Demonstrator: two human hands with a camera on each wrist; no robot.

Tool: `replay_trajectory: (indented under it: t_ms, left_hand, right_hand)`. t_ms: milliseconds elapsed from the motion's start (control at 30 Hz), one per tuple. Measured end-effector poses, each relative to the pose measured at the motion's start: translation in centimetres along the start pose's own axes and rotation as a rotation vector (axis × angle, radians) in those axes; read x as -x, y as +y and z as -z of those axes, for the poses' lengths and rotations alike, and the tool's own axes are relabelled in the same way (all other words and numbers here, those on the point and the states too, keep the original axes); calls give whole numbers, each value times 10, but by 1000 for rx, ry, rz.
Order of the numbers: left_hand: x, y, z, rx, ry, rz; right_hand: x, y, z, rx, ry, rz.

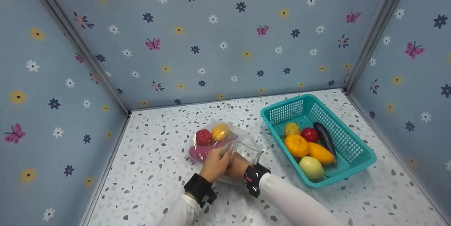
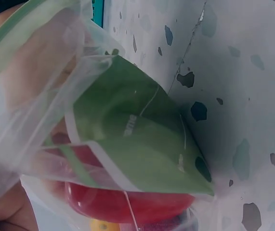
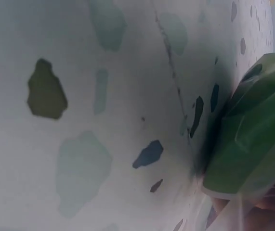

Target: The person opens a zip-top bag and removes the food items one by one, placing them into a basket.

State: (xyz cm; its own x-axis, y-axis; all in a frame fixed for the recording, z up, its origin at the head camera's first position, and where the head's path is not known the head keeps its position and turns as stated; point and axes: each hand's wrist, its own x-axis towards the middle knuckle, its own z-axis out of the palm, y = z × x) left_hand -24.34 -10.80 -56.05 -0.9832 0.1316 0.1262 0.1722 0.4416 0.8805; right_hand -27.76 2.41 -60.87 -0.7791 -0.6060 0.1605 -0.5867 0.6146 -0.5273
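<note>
A clear plastic bag (image 1: 246, 150) with a green printed panel (image 2: 137, 130) lies on the speckled table. Through its film show a red round fruit (image 1: 203, 137), a yellow fruit (image 1: 220, 132) and a long pinkish-red sweet potato (image 1: 201, 152). My left hand (image 1: 215, 165) pinches the bag near its mouth, thumb on top. Reaching inside is my right hand (image 1: 236, 166), partly behind the left one. In the left wrist view the right hand (image 2: 41, 67) shows blurred through the plastic, close to a smooth red thing (image 2: 127, 202); I cannot tell whether its fingers hold it.
Right of the bag stands a teal basket (image 1: 352, 148) holding an eggplant (image 1: 326, 138), a red tomato-like piece (image 1: 310, 134), a small orange pumpkin (image 1: 296, 145), a pale green round fruit (image 1: 311, 168) and other yellow produce. Flower-patterned panels (image 1: 225, 42) enclose the table at the back and sides.
</note>
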Motion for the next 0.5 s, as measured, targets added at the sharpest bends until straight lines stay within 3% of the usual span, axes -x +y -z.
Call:
replay_trajectory:
  t_ms: [233, 500]
  left_hand:
    - [-1, 2, -1, 13, -10, -2]
    - [-4, 2, -2, -5, 7, 4]
  right_hand:
    - [7, 3, 11, -94, -26, -112]
    - [15, 10, 28, -159, 11, -117]
